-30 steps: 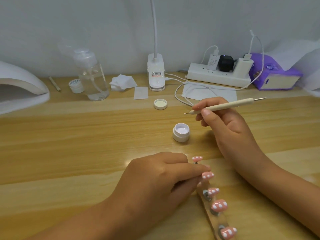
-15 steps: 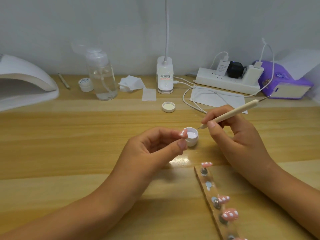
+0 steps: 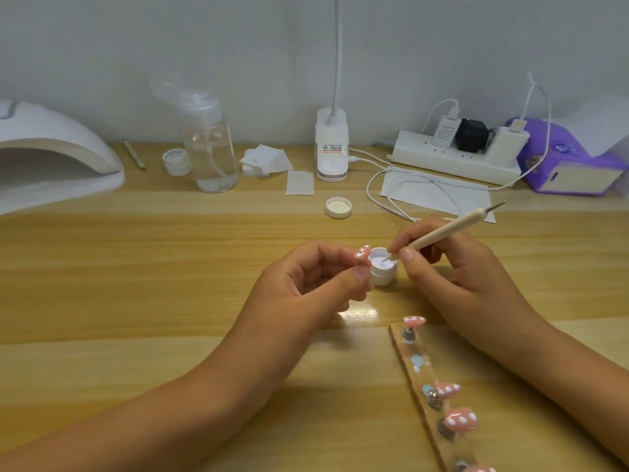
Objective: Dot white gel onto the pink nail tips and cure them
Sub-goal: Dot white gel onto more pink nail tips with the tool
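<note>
My left thumb covers the left side of the small round white jar of white gel (image 3: 384, 269). The clear acrylic display strip (image 3: 417, 364) carrying pink white-dotted nail tips (image 3: 461, 419) runs off the bottom edge. My left hand (image 3: 316, 284) pinches one pink dotted nail tip (image 3: 362, 255) between thumb and fingertips, just beside the jar. My right hand (image 3: 452, 277) grips the slim beige dotting pen (image 3: 446, 231) pencil-fashion, its point down in the gel.

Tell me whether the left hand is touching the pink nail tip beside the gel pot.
Touching. The head view shows the left hand pinching the pink nail tip beside the gel pot.
</note>
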`<act>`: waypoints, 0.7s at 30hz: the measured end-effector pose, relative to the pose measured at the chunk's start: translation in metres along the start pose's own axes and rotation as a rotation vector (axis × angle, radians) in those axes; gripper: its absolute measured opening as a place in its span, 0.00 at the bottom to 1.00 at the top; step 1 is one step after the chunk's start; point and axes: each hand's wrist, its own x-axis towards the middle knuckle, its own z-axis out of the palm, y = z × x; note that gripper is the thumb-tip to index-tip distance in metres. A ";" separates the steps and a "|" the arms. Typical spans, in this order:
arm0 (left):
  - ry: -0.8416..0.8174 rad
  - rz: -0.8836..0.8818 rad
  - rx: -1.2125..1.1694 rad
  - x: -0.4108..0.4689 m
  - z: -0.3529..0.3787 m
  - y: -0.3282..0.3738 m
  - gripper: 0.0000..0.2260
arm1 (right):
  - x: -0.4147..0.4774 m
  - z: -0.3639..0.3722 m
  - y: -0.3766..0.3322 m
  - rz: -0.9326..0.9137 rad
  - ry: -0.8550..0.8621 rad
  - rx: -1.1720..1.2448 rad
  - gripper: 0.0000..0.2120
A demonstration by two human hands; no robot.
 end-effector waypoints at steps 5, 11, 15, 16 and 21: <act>0.018 -0.001 -0.006 0.001 -0.001 -0.001 0.04 | 0.000 0.000 0.001 0.022 -0.027 0.006 0.04; -0.011 0.022 -0.002 0.000 -0.001 -0.001 0.04 | -0.002 -0.001 -0.002 -0.016 0.053 0.024 0.04; -0.046 0.018 -0.006 0.000 0.000 -0.001 0.05 | -0.004 -0.004 -0.004 0.007 0.200 0.243 0.05; -0.052 0.013 -0.008 0.000 0.001 -0.001 0.05 | -0.004 -0.005 -0.004 0.046 0.244 0.366 0.06; -0.085 0.005 -0.015 -0.001 0.002 -0.001 0.05 | -0.006 -0.009 -0.006 0.238 0.272 0.912 0.04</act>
